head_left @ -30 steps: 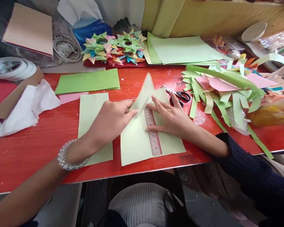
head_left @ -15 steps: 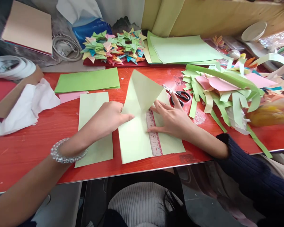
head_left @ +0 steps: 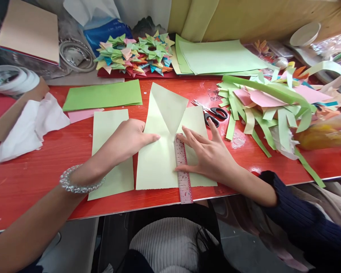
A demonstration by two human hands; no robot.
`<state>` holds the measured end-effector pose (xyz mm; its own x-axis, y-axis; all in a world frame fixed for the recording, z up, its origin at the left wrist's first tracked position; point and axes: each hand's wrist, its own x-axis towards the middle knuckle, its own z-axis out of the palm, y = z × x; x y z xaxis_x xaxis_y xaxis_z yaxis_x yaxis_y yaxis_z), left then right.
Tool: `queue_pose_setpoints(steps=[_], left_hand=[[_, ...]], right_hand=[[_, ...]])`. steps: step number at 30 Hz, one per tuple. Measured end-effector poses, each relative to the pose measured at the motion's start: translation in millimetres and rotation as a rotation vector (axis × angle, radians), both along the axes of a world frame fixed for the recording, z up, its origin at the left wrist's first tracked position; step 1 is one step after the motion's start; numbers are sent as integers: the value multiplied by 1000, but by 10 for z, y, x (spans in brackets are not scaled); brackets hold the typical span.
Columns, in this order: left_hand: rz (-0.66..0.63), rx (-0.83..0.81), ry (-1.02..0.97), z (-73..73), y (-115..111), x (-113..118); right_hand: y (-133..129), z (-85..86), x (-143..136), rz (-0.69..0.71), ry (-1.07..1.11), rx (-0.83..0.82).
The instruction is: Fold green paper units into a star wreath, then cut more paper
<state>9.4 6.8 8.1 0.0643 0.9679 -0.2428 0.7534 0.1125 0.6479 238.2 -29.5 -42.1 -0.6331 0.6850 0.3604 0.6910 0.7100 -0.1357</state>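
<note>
A pale green sheet of paper (head_left: 157,167) lies in front of me, its upper left part raised into a pointed, creased flap. My left hand (head_left: 129,138) is closed on the sheet's left side, thumb on top and the other fingers curled in. A clear ruler with a pink patterned edge (head_left: 184,193) lies lengthwise on the sheet, its lower end jutting past the paper's bottom edge. With thumb and fingers on the ruler, my right hand (head_left: 207,151) presses it against the paper, the other fingers spread. Another pale green sheet (head_left: 118,180) lies partly under my left forearm.
Black-handled scissors (head_left: 211,113) lie beyond my right hand. Paper strips (head_left: 272,110) are heaped at the right. Folded paper stars (head_left: 136,55) and stacked green sheets (head_left: 218,57) line the back. A bright green folded sheet (head_left: 102,94) and white tissue (head_left: 31,125) are at the left.
The ruler and my right hand have slid toward me, so the ruler now overhangs the sheet's lower edge. The raised flap has tilted left, and the sheet lies flatter.
</note>
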Motion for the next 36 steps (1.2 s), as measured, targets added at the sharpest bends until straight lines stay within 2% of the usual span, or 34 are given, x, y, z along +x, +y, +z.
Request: queue_pose_setpoints(steps=[5, 7, 10, 14, 16, 18, 20, 21, 25, 27, 32, 36], left_hand=[[-81, -43, -42, 82, -96, 17], [-123, 8, -6, 116, -168, 38], [-186, 233, 95, 121, -289, 92], [-366, 537, 218, 67, -475, 171], [-461, 656, 220, 58, -578, 196], [-554, 699, 152, 74, -664, 199], [-593, 621, 57, 100, -709, 167], [-573, 548, 25, 110, -711, 139], [-323, 227, 0, 91, -638, -15], [-233, 116, -23, 53, -598, -70], [-111, 3, -39, 9, -586, -62], [-89, -19, 6, 47, -651, -23]], right_hand=[[-9, 10, 1, -23, -3, -38], [-17, 29, 10, -7, -20, -62], [-33, 63, 20, 28, -58, -108], [-44, 77, 17, 16, -69, -100], [-43, 66, 17, 9, -77, -84], [-40, 49, 24, 5, -84, -85], [-34, 33, 37, 0, -77, -102], [-30, 27, 45, 1, -71, -109], [-17, 36, 72, 47, -86, -158], [-31, 63, 73, 67, -111, -177], [-147, 154, 30, 44, -206, -141], [-218, 164, -15, 28, -288, -81]])
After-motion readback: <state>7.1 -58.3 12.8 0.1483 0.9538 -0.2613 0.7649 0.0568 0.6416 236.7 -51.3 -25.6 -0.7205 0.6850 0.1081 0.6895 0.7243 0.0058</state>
